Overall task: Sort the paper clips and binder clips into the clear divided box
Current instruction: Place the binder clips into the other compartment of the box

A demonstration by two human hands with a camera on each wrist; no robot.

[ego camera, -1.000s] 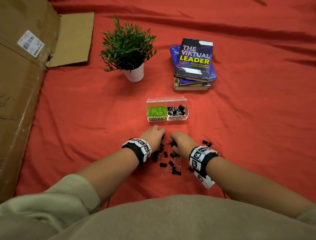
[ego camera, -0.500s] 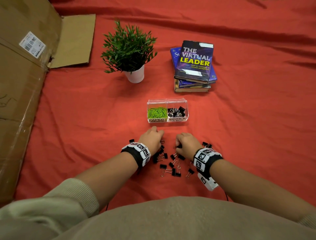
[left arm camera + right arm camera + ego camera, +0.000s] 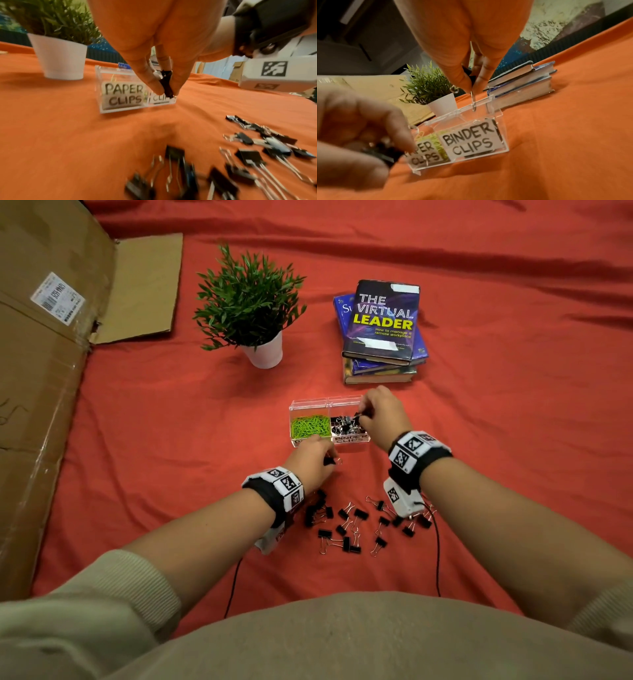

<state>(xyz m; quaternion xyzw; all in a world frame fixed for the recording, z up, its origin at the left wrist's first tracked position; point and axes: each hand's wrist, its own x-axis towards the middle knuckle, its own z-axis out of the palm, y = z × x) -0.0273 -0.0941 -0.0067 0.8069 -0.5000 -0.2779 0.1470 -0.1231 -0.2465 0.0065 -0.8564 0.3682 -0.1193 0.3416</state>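
Note:
The clear divided box (image 3: pixel 310 404) stands on the red cloth, green paper clips (image 3: pixel 310 426) in its left half, black binder clips (image 3: pixel 344 424) in its right half. My right hand (image 3: pixel 380 414) hovers over the right half and pinches a black binder clip (image 3: pixel 471 79), its wire handle hanging down. My left hand (image 3: pixel 313 458) is just in front of the box and pinches another black binder clip (image 3: pixel 166 83). Several loose binder clips (image 3: pixel 352 525) lie on the cloth near my wrists.
A potted green plant (image 3: pixel 248 306) stands behind the box to the left, a stack of books (image 3: pixel 380 333) behind it to the right. A flattened cardboard box (image 3: pixel 44 354) covers the left side. Thin black cables (image 3: pixel 436 549) trail from my wrists.
Both hands have lifted off the pile of clips, each with a binder clip. The right hand has moved forward over the box's right half; the left has come up to the box front.

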